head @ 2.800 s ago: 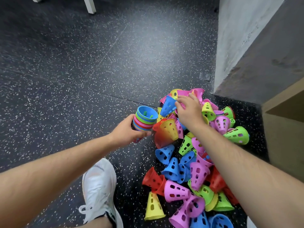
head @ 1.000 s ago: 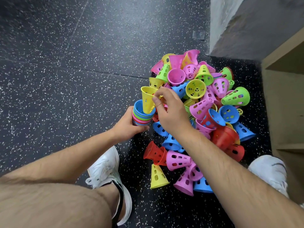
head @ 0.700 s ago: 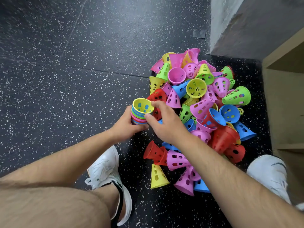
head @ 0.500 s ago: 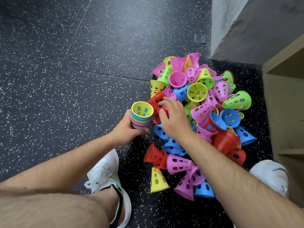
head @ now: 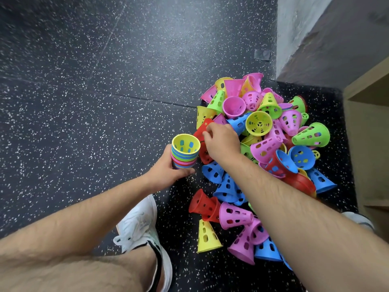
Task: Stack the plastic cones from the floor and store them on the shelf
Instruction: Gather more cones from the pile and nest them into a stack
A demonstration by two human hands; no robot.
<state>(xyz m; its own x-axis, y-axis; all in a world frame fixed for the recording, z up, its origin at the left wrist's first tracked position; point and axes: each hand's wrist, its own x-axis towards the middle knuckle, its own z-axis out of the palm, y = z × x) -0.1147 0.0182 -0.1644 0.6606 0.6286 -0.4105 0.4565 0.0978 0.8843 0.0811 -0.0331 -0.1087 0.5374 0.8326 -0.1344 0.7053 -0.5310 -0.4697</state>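
As hands [head: 168, 172] [head: 222, 142] grip stack [head: 185, 153], perhaps red cone [head: 200, 132]

Looks like a gym: black speckled rubber floor [head: 105, 102], bright perforated plastic training cones [head: 265, 144] heaped at three o'clock, grey concrete pillar [head: 299, 28] at one.

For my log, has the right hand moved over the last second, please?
Yes: the right hand went from the multicoloured plastic cone stack rightward to a red plastic cone.

Nested stack [head: 185, 152] of cones: one. Loose cones [head: 259, 123] in a heap: several dozen, exact number not determinable. White shoes [head: 139, 228]: two.
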